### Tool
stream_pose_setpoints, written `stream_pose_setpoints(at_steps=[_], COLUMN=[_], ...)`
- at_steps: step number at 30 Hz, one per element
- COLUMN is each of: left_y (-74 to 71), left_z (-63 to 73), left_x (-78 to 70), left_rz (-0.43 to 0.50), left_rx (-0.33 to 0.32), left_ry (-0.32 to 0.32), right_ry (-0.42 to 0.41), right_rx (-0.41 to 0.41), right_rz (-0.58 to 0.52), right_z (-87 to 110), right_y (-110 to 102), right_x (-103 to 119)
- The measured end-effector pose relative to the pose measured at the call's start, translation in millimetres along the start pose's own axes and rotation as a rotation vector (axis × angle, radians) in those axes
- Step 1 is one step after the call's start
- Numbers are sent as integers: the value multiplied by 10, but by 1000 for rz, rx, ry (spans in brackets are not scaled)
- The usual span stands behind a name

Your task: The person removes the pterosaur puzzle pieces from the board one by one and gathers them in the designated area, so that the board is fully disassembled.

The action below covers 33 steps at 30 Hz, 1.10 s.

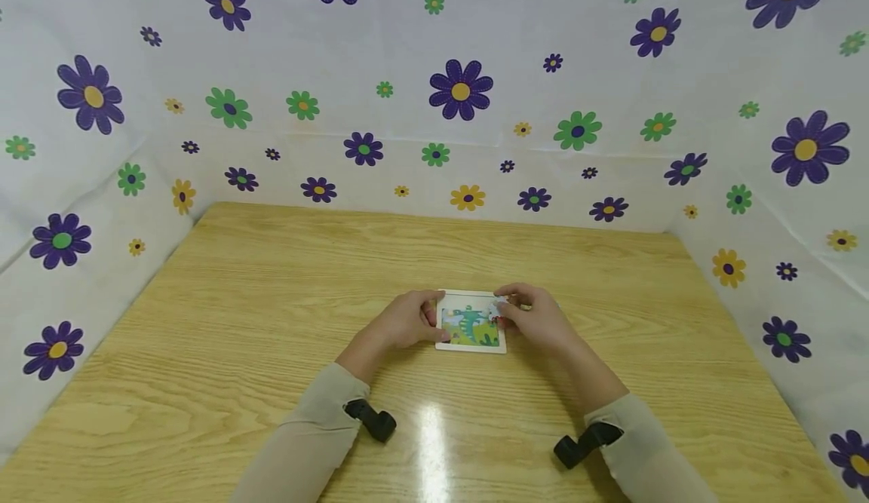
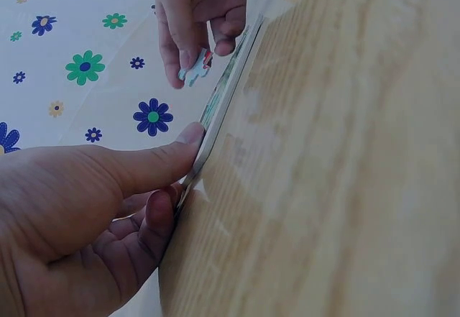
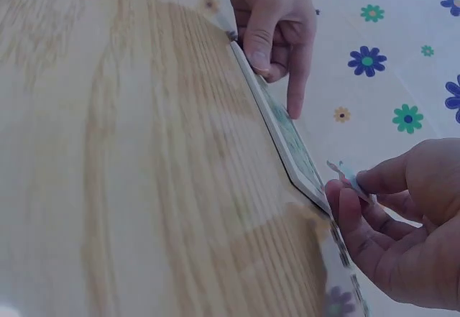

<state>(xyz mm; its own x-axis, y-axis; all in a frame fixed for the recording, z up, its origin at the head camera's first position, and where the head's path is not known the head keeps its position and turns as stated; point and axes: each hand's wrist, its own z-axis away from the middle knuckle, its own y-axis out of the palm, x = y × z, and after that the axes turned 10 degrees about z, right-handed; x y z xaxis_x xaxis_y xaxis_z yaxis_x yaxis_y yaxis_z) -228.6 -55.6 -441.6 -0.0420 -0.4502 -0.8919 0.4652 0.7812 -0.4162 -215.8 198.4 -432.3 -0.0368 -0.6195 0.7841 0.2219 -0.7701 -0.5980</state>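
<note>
Counted: two hands, one puzzle board, one loose piece in the fingers, two sleeves and two black wrist mounts. The left hand (image 1: pixel 406 320) grips the left edge of the puzzle board (image 1: pixel 475 349), thumb at the near left corner, a finger reaching the far left corner. The right hand (image 1: pixel 541 320), at the board's right side, pinches the loose piece (image 2: pixel 195 71) between thumb and fingers, above the board's far right part. Piece: thin, pale blue and white with a red patch. Board: lying on the table, white-rimmed, bearing a green dinosaur picture (image 1: pixel 470 323) over its nearer part; a pale strip shows along its far side. Nearer the person than the board, one black wrist mount (image 1: pixel 371 419) sits at each beige sleeve (image 1: pixel 308 424). The wood-grain table (image 1: pixel 271 292) extends around the board; beyond it hangs white cloth (image 1: pixel 400 43) printed with purple, green and yellow flowers.
</note>
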Motion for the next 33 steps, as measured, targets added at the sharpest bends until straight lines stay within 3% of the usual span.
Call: stream_pose_setpoints(at_steps=[9,24,33], left_y=[-5,8,9], left_z=[14,-8,-12], left_x=[-14,58,51], left_rz=[1,15,13], left_rx=[0,8,1], left_ry=[-1,35,22], right_ry=[32,125,192], right_rx=[-68,-117,-218], right_rz=[57,-185,-318], right_z=[67,194,164], right_y=[-226,-460,-545], right_x=[-178,-350,-537])
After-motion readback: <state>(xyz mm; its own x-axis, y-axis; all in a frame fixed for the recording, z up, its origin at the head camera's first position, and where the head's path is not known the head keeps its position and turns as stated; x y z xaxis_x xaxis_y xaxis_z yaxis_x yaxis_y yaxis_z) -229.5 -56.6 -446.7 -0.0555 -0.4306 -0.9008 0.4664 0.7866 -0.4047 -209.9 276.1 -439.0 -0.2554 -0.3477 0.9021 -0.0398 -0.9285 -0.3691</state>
